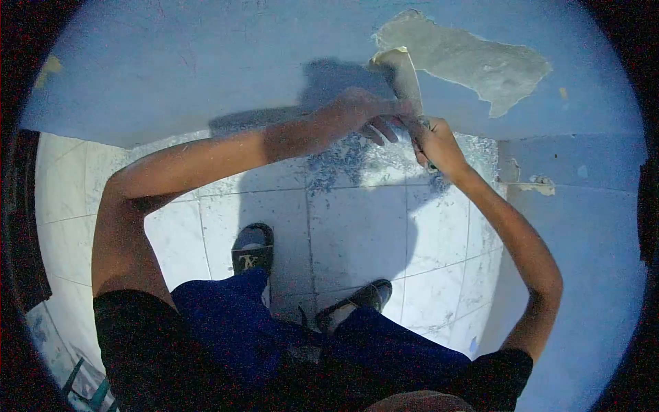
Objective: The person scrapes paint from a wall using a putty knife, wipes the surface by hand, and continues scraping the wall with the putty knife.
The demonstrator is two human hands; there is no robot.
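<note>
A putty knife with a broad metal blade is tilted up against the blue wall, its tip at the lower left edge of a bare grey patch. My right hand is closed around its handle, whose end shows below the fist. From the left, my left hand reaches across to the base of the blade. Its thumb side meets the knife there, while other fingers hang bent below. That hand is somewhat blurred and in shadow, so its exact grip is partly hidden.
Blue paint flakes lie scattered on the white tiled floor along the wall. A side wall with a chipped spot stands at the right. My shoes are on the tiles. Something green shows at the lower left.
</note>
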